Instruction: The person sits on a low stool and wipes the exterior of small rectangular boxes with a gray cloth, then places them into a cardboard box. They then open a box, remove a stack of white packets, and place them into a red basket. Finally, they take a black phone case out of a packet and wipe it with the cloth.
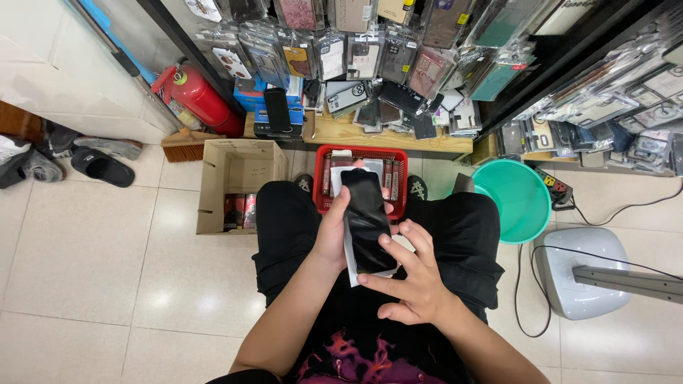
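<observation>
Your left hand (333,231) is wrapped around the left edge of a glossy black rectangular phone case (366,220), holding it with a white backing card (350,263) above your lap. Your right hand (416,281) is half open, its fingertips (384,242) pressing the case's lower face. Just beyond, a red plastic basket (398,160) sits on the tiled floor.

Bright, even overhead light fills the shop. Soft glare spots sit on the floor tiles (92,277). Edges bend outward; focus stays sharp
</observation>
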